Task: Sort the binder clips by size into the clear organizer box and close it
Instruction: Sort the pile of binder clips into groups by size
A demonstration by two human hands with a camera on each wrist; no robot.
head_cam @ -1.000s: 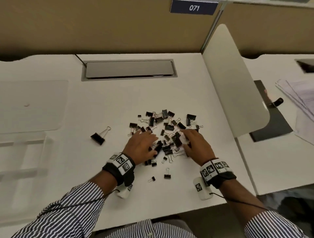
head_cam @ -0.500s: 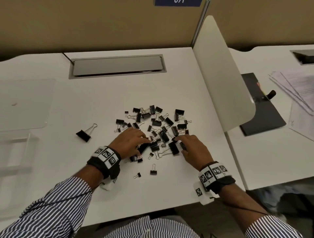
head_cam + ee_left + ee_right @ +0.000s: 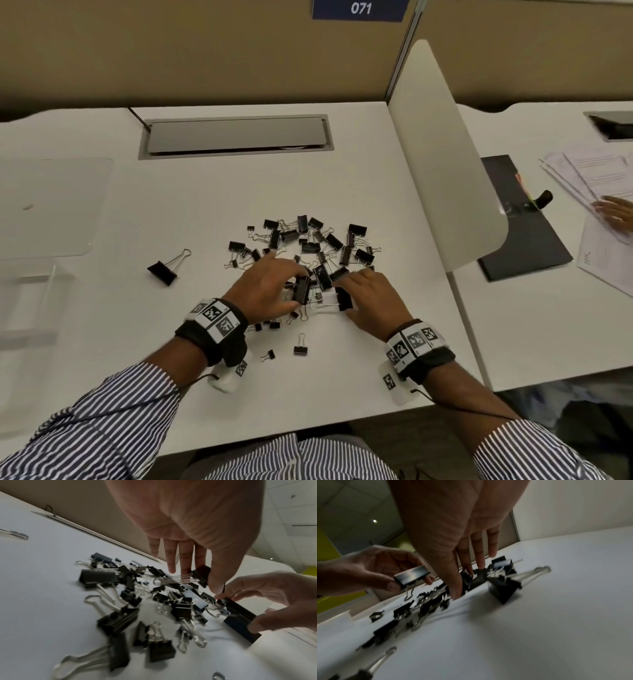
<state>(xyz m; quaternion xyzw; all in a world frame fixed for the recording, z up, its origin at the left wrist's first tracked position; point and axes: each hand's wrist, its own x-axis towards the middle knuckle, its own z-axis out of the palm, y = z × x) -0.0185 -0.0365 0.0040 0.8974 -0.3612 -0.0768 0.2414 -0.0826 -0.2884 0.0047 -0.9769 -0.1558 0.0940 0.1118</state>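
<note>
Left hand (image 3: 270,291) now lifted, pinching a big clip (image 3: 302,289); right hand (image 3: 371,298) pinching another (image 3: 343,298) off the pile (image 3: 308,246) mid-tabletop (image 3: 376,370). Sorting just begun; box (image 3: 30,274) open at left edge.

Head view: bright, even overhead light, bowed edges. Wrist views: dimmer, motion-blurred, strongly distorted. The white matte desk surface (image 3: 359,192) shows soft shadows; the black metal binder clips (image 3: 118,620) smear.

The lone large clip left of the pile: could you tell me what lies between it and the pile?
Nothing: the head view shows bare white desk between the lone large clip and the pile.
</note>
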